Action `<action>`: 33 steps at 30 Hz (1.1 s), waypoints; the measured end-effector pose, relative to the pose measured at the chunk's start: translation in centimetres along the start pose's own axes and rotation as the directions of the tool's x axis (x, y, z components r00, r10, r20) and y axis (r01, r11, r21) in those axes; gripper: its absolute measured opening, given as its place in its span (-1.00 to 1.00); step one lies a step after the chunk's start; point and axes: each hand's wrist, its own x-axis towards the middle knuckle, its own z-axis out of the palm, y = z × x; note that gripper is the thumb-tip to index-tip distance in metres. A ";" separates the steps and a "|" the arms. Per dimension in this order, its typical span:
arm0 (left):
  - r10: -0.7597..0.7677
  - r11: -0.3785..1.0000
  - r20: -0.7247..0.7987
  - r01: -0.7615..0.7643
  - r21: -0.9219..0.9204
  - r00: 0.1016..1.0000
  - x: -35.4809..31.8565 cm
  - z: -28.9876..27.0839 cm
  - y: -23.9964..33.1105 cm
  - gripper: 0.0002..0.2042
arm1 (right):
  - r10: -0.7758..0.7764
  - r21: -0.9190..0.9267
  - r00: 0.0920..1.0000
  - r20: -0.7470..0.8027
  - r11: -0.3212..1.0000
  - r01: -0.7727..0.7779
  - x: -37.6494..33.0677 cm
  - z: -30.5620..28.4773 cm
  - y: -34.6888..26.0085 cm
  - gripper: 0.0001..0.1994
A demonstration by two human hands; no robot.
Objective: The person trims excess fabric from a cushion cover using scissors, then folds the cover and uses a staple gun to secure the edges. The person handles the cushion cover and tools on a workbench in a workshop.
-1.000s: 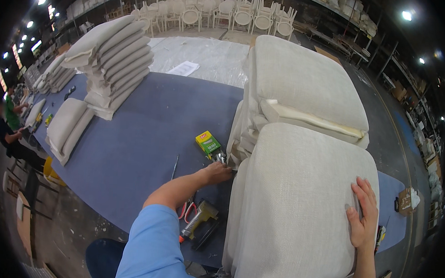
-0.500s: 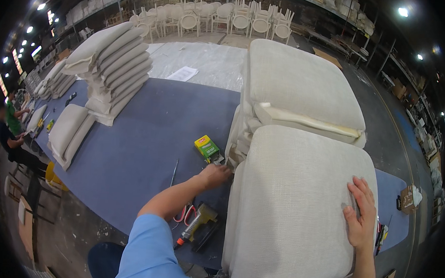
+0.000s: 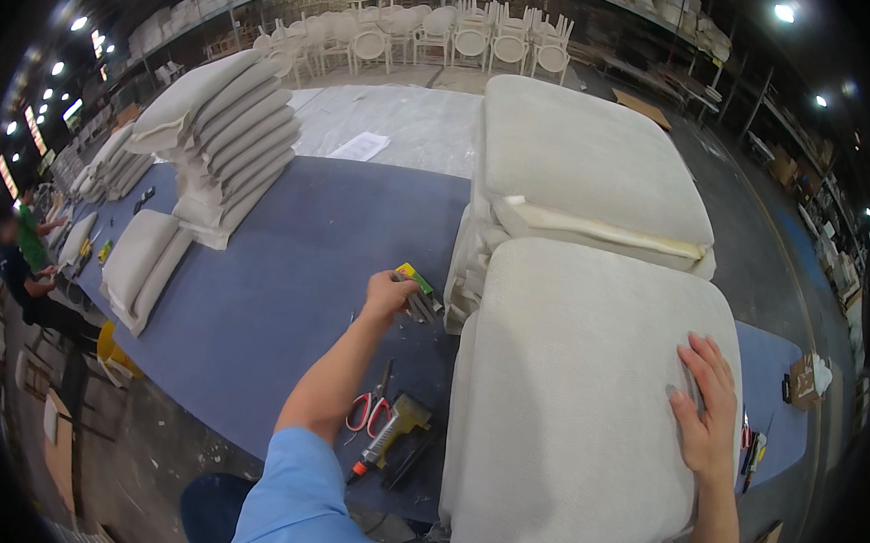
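Observation:
My left hand (image 3: 387,295) is closed at the near end of a small green and yellow box (image 3: 414,275), its fingers pinching what looks like a grey strip of staples (image 3: 421,307); several such strips are bunched beside the fingers. On a pale upholstered seat cushion (image 3: 585,395), stacked on others in front of me, my right hand (image 3: 709,405) lies flat with its fingers stretched. Below my left hand, a pneumatic staple gun (image 3: 399,430) with an orange-tipped hose fitting lies on the blue-grey table (image 3: 288,294), next to red-handled pliers (image 3: 369,413).
Another cushion stack (image 3: 595,162) stands just beyond mine. A tall leaning stack (image 3: 228,127) and a low pile (image 3: 142,264) sit at the left. More tools (image 3: 753,450) and a small brown box (image 3: 807,381) lie at the right. Two people (image 3: 28,263) work at the far left.
My left hand has moved up and left from the cushion's edge to the small box, uncovering more of the pliers. The right hand still rests on the cushion.

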 end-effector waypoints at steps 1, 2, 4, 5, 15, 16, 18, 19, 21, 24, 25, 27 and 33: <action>-0.005 0.999 -0.008 0.005 -0.048 1.000 -0.5 -0.5 0.6 -0.78 | -0.006 0.002 1.000 -0.006 1.000 0.006 0.1 0.0 0.0 -0.48; -0.009 0.996 -0.017 0.008 -0.094 1.000 -1.1 -1.4 1.3 -0.79 | -0.022 0.005 1.000 -0.013 1.000 0.022 0.1 -0.1 0.1 -0.48; -0.012 0.972 -0.015 0.008 -0.236 1.000 -2.6 -2.7 2.6 -0.78 | -0.031 -0.003 0.999 -0.032 1.000 0.031 -0.3 -0.4 0.5 -0.49; -0.010 0.944 0.013 0.013 -0.330 1.000 -3.6 -2.9 3.1 -0.76 | -0.046 -0.015 0.998 -0.032 0.999 0.045 -0.6 -0.5 1.0 -0.50; 0.392 0.840 0.034 -0.343 -0.420 0.919 -16.1 -13.7 16.5 -0.70 | -0.047 -0.018 0.998 -0.046 0.999 0.047 -0.6 1.2 3.3 -0.47; 0.422 0.832 0.052 -0.364 -0.418 0.905 -17.8 -13.4 18.1 -0.70 | -0.053 0.000 0.994 -0.101 0.999 0.053 -1.0 1.0 3.5 -0.52; 0.468 0.811 0.068 -0.398 -0.429 0.881 -21.0 -11.6 21.5 -0.71 | -0.070 0.164 0.995 -0.077 0.983 0.082 -1.1 -0.7 4.2 -0.61; 0.493 0.791 0.063 -0.417 -0.447 0.868 -23.2 -10.0 22.1 -0.72 | -0.098 0.250 0.969 -0.225 0.956 0.154 -1.8 -1.2 5.0 -0.64; 0.500 0.788 0.092 -0.408 -0.461 0.861 -28.1 -5.5 23.5 -0.70 | -0.097 0.353 0.858 -0.505 0.884 0.308 -4.8 -2.1 6.8 -0.70; 0.577 0.786 0.128 -0.506 -0.355 0.807 -39.4 -5.6 25.1 -0.68 | -0.083 0.403 0.660 -0.747 0.732 0.549 -12.6 -5.1 3.3 -0.73; 0.521 0.840 0.160 -0.470 -0.272 0.838 -42.5 -3.1 24.8 -0.68 | -0.071 0.425 0.663 -0.746 0.716 0.554 -16.2 -5.8 4.1 -0.73; 0.375 0.927 0.226 -0.363 -0.095 0.899 -49.4 4.1 22.9 -0.66 | 0.052 0.597 0.805 -0.590 0.700 0.392 -25.3 -5.9 6.9 -0.79; -0.117 0.992 0.692 0.117 0.047 0.712 -60.1 23.3 11.3 -0.71 | 0.238 0.941 0.912 0.334 -0.146 -0.306 -40.9 -4.6 14.2 -0.58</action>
